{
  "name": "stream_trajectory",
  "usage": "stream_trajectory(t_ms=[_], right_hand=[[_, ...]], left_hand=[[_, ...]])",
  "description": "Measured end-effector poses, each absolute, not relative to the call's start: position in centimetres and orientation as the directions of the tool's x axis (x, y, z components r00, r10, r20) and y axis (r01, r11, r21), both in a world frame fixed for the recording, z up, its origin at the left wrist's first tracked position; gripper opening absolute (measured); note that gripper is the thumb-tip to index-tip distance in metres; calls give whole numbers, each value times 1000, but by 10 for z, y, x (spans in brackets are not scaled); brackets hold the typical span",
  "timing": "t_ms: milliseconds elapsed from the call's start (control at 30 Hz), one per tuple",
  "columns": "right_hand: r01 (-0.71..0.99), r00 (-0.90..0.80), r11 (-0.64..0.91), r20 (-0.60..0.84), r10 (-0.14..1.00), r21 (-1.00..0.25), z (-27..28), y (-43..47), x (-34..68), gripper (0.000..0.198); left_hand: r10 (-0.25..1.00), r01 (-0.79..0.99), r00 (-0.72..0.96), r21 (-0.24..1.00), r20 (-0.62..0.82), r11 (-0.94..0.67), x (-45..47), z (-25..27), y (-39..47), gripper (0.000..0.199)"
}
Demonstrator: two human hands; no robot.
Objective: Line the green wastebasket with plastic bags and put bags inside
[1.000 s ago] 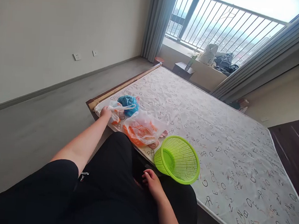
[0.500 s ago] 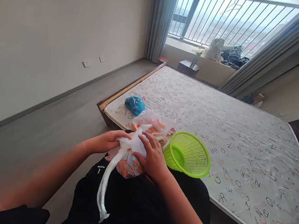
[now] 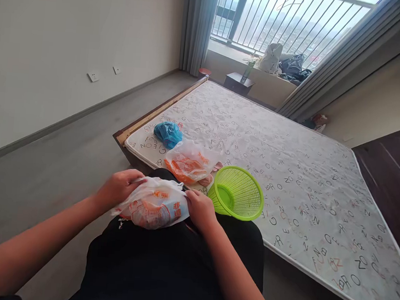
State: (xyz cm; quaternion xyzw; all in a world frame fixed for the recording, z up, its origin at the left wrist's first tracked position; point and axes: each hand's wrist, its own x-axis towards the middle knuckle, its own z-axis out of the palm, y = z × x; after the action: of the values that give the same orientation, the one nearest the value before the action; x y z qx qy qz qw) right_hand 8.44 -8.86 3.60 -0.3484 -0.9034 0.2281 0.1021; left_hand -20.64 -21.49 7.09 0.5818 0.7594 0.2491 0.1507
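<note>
A white plastic bag (image 3: 157, 204) with orange print is stretched between my two hands, just above my lap. My left hand (image 3: 118, 187) grips its left edge, fingers closed. On the other side, my right hand (image 3: 200, 208) pinches the right edge. The bag looks bulged, but what it holds is hidden. Beyond it on the mattress lies a second white and orange plastic bag (image 3: 190, 161), with a crumpled blue plastic bag (image 3: 168, 133) behind. A green mesh basket (image 3: 236, 192) leans tilted by my right hand, its mouth facing right and up.
The letter-printed mattress (image 3: 288, 175) fills the middle and right, on a wooden bed frame (image 3: 161, 107). A dark nightstand (image 3: 239, 83) stands by the window. Bags and dark cloth (image 3: 293, 67) lie on the sill. Grey floor runs along the left wall.
The bag's top, gathered with a long white strip hanging down before, is now spread wide between my hands. The strip no longer shows. My view has shifted slightly to the right.
</note>
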Motion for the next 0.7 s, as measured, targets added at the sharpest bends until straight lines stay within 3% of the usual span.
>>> stream_trajectory(t_ms=[100, 167, 233, 267, 333, 400, 467, 567, 700], right_hand=[[596, -581, 482, 69, 811, -643, 16, -89, 121, 30], [551, -484, 385, 93, 870, -740, 3, -94, 141, 34], [477, -432, 325, 104, 896, -816, -4, -100, 152, 34], [435, -424, 308, 110, 899, -846, -5, -103, 154, 34], [350, -440, 295, 122, 890, -889, -2, -107, 153, 33], [288, -461, 299, 141, 876, -910, 3, -110, 147, 32], [254, -471, 310, 163, 867, -916, 8, -111, 142, 30], [228, -506, 335, 183, 843, -914, 13, -113, 139, 25], [222, -591, 364, 171, 788, -905, 18, -119, 144, 28]], left_hand=[[691, 552, -723, 618, 20, 560, -246, 54, -227, 44], [604, 410, -793, 671, -72, 618, -266, 40, -233, 46], [656, 442, -749, 668, -93, 599, -272, 30, -236, 41], [693, 514, -720, 654, -22, 555, -268, 29, -237, 36], [745, 716, -616, 575, 255, 395, -250, 32, -239, 26], [744, 894, -399, 410, 536, 184, -224, 43, -237, 23], [779, 963, -161, 270, 606, -11, -198, 55, -228, 18], [930, 923, 147, 292, 336, -251, -172, 67, -203, 19], [933, 893, 342, 347, -114, -285, -156, 68, -172, 27]])
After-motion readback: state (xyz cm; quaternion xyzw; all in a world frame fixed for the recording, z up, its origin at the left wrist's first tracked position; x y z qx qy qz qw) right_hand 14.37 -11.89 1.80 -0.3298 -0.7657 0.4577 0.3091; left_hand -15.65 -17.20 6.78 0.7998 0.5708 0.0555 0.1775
